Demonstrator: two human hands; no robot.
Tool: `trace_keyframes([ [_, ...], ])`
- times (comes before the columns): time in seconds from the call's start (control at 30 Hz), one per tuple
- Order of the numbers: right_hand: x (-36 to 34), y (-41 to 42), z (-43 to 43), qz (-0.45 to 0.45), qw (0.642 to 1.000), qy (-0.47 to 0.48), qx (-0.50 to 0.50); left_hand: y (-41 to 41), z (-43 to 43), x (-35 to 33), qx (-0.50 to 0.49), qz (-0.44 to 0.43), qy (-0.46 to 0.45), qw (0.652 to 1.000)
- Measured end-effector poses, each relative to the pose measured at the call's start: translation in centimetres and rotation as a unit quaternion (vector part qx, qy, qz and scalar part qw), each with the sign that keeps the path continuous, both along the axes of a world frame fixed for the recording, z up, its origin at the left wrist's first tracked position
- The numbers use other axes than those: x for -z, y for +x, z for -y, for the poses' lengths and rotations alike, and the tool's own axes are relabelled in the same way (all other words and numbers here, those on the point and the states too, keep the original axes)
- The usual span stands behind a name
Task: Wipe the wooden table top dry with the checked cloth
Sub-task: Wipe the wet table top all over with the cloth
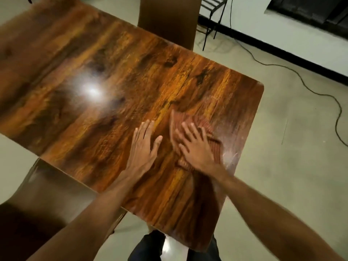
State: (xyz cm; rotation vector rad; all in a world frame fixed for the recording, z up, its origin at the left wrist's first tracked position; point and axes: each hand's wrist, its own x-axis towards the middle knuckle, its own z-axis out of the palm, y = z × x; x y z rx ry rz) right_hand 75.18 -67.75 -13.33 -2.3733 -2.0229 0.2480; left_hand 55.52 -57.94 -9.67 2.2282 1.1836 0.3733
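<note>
The wooden table top [113, 87] fills most of the view, glossy, with a bright lamp reflection left of centre. A reddish-brown checked cloth [188, 120] lies crumpled near the table's right edge. My right hand [195, 147] presses flat on the cloth, fingers spread, covering its middle. Flat on the bare wood just left of the cloth rests my left hand [145, 146], palm down with fingers apart. A pale smeared patch [228, 153] shows on the wood right of the cloth.
A brown chair back [167, 17] stands at the table's far side and another chair [43, 194] at the near left. A black metal rack [212, 17] and a black cable [301, 78] are on the floor to the right.
</note>
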Motion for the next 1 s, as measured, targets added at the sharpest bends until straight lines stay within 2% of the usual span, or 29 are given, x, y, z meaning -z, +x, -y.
trace_keyframes([
  [0.07, 0.7, -5.8, 4.1, -0.037, 0.989, -0.013, -0.142, -2.3, 0.8, 0.0, -0.006, -0.007, -0.005, 1.0],
  [0.13, 0.7, -5.9, 4.3, -0.04, 0.976, -0.03, -0.212, -4.3, 1.4, 0.3, -0.013, 0.001, -0.009, 1.0],
  [0.17, 0.7, -5.3, 3.6, -0.034, 0.981, -0.026, -0.187, -5.2, 1.9, 0.6, -0.016, 0.006, -0.014, 1.0],
  [0.23, -0.2, -4.0, 0.9, -0.03, 0.997, -0.02, -0.061, -6.2, 2.3, 0.7, -0.025, 0.016, -0.018, 0.999],
  [0.3, -0.6, -6.7, -0.1, -0.034, 0.999, -0.021, 0.021, -7.2, 3.5, 0.5, -0.036, 0.015, -0.015, 0.999],
  [0.33, -0.4, -9.4, 0.4, -0.046, 0.999, -0.015, 0.01, -7.8, 4.1, 0.3, -0.043, 0.016, -0.011, 0.999],
  [0.4, 0.2, -15.1, 3.5, -0.072, 0.994, 0.004, -0.084, -8.6, 5.4, -0.4, -0.051, 0.014, 0.002, 0.999],
  [0.47, 0.5, -16.7, 7.5, -0.091, 0.986, 0.024, -0.139, -9.1, 6.9, -0.9, -0.05, 0.006, 0.012, 0.999],
  [0.53, 0.4, -14.7, 10.3, -0.079, 0.991, 0.016, -0.107, -9.4, 8.3, -1.2, -0.044, 0.005, 0.003, 0.999],
  [0.63, 0.1, -11.7, 15.0, -0.072, 0.997, -0.007, 0.036, -9.4, 11.6, -1.5, -0.034, 0.007, -0.001, 0.999],
  [0.7, -0.2, -13.2, 17.5, -0.085, 0.995, -0.019, 0.042, -9.0, 14.0, -1.8, -0.028, 0.009, -0.009, 1.0],
  [0.77, 0.0, -15.1, 20.9, -0.109, 0.994, -0.011, -0.001, -8.1, 17.1, -2.2, -0.005, 0.01, -0.013, 1.0],
  [0.83, 0.2, -14.1, 23.6, -0.132, 0.991, -0.003, -0.003, -7.0, 19.6, -2.8, 0.014, 0.006, -0.016, 1.0],
  [1.0, -0.1, -7.4, 24.3, -0.146, 0.983, 0.0, 0.11, -4.5, 23.1, -4.0, 0.025, 0.017, -0.023, 0.999],
])
